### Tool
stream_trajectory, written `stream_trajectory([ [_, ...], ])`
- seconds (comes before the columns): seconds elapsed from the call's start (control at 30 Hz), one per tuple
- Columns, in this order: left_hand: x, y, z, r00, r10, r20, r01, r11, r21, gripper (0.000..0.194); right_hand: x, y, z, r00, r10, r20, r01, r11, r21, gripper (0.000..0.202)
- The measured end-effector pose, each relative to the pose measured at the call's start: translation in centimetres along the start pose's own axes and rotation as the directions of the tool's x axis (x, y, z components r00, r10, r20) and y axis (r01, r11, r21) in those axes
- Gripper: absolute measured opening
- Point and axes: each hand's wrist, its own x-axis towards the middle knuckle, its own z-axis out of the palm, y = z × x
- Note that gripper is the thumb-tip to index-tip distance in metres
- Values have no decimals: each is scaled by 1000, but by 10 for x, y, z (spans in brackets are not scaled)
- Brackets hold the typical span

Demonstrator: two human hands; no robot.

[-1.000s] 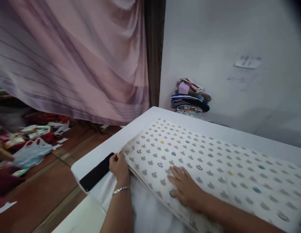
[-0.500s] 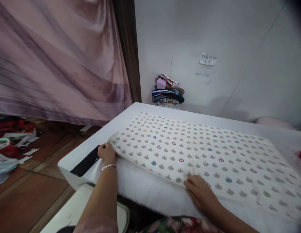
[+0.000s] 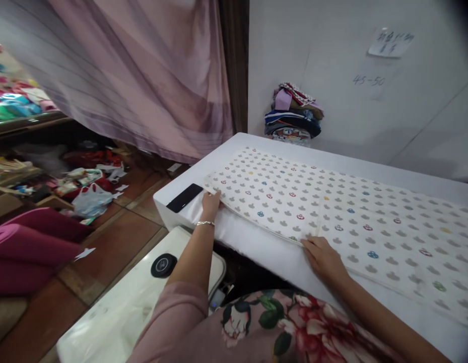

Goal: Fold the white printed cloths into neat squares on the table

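1. White rectangular cloth [image 3: 290,194], printed with rows of grey motifs and a few coloured ones, lies flat on the white-covered worktop [image 3: 264,252]. It lies ahead of both hands, extending away from them and to the right.
2. Long axis: left to right, roughly parallel to the worktop's long edges. A bare strip of worktop separates the cloth from the worktop's near edge.
3. Left hand [image 3: 211,203]: at the cloth's near-left corner, fingers narrow, apparently pinching the margin. It is the nearer hand to the cloth's left short side and to the worktop's near-left corner.
4. Right hand [image 3: 321,256]: farther along the cloth's near edge, beside a crosswise crease, fingers bent over the margin. Cannot tell whether it grips or only presses.
5. Black flat rectangular phone-like slab [image 3: 184,197]: near the worktop's near-left corner, just beside the left hand, apart from the cloth.
6. Cut off: the right ends of cloth and worktop, at the frame edge.
7. Hidden: the left fingertips in part, the right thumb, and the cloth's underside. Number of layers unclear.
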Motion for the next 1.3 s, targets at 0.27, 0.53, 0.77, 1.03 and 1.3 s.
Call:
stream_trajectory([
  [0.27,-53,2,-2,972,-88,219,33,969,246,43,2,-2,7,994,-80,-73,74,994,-82,34],
  [0.53,-60,5,-8,976,134,175,-216,727,651,55,1,-1,13,973,-193,-123,185,980,-79,31],
  [0.77,-69,6,-4,933,260,248,-356,577,735,59,-47,42,-18,992,14,-128,-25,996,-81,28],
  [1.03,-131,-18,43,344,643,684,-936,182,300,38,-120,108,-54,948,223,-226,-263,950,-168,26],
  [1.3,-190,-46,80,-244,530,812,-946,55,-320,30,-183,155,-78,892,354,-279,-427,863,-271,28],
])
